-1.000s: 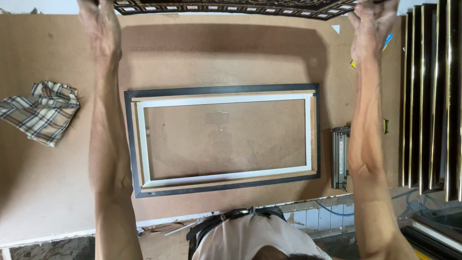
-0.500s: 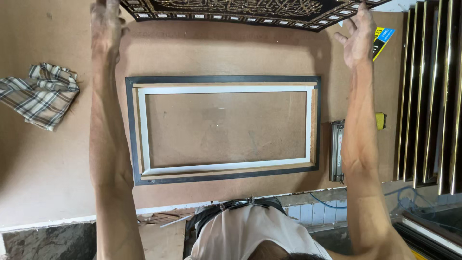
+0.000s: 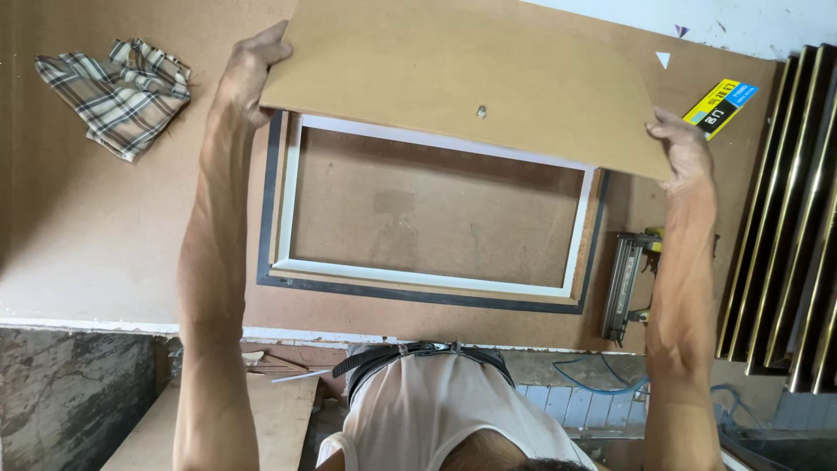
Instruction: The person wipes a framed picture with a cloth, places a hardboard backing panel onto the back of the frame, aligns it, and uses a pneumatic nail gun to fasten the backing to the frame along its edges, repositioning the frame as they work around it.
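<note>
1. Brown rectangular hardboard backing panel (image 3: 462, 78), small metal stud at its centre, held tilted above the bench, covering the 12 o'clock rail of the frame below.
2. Left hand (image 3: 248, 74) closed over the panel's 9 o'clock short edge; right hand (image 3: 684, 144) closed over the 3 o'clock corner, fingers wrapped behind.
3. Below: black-edged rectangular wooden frame with white inner rails (image 3: 427, 279), lying face down on the brown board worktop (image 3: 96, 227).
4. Best handled level, both grips even, corners matched to the frame's inner rebate before lowering; probably worth seating the 12 o'clock edge first.
5. Metal nail gun (image 3: 623, 288) at 3 o'clock of the frame; checked cloth (image 3: 118, 92) at 10 o'clock, well apart.
</note>
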A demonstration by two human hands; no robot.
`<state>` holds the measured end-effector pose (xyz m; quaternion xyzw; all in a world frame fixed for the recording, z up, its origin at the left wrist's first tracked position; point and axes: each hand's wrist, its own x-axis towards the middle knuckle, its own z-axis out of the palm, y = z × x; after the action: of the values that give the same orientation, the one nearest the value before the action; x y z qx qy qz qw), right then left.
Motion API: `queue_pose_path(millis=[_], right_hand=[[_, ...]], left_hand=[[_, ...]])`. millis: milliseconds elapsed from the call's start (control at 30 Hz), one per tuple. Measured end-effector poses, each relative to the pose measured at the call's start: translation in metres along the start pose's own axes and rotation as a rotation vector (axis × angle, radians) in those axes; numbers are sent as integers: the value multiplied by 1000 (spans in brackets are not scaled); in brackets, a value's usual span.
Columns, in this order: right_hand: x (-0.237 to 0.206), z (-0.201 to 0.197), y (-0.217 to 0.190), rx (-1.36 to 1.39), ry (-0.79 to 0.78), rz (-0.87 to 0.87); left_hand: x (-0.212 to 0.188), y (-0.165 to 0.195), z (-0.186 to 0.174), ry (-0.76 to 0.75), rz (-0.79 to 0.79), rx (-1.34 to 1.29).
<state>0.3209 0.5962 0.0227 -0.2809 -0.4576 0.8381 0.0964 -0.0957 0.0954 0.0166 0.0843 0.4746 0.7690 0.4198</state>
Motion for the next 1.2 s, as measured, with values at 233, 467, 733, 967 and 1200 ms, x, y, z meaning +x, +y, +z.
queue_pose_path(millis=[233,467,733,967,1200], right_hand=[[-143,59,72,-269,188,-313],[-248,80,154,-526,406,-206],[-215,53,183,-583,413,-323],[-181,33,189,-642,424,-329],[-174,35,186,-733,400,-358]], left_hand=[[-152,-62,9,163,190,349],[-274,-120,-9,388,70,801],[-234,-130,-33,364,163,992],[-201,-124,-34,423,72,1048],[-197,-134,-39,422,109,1054]])
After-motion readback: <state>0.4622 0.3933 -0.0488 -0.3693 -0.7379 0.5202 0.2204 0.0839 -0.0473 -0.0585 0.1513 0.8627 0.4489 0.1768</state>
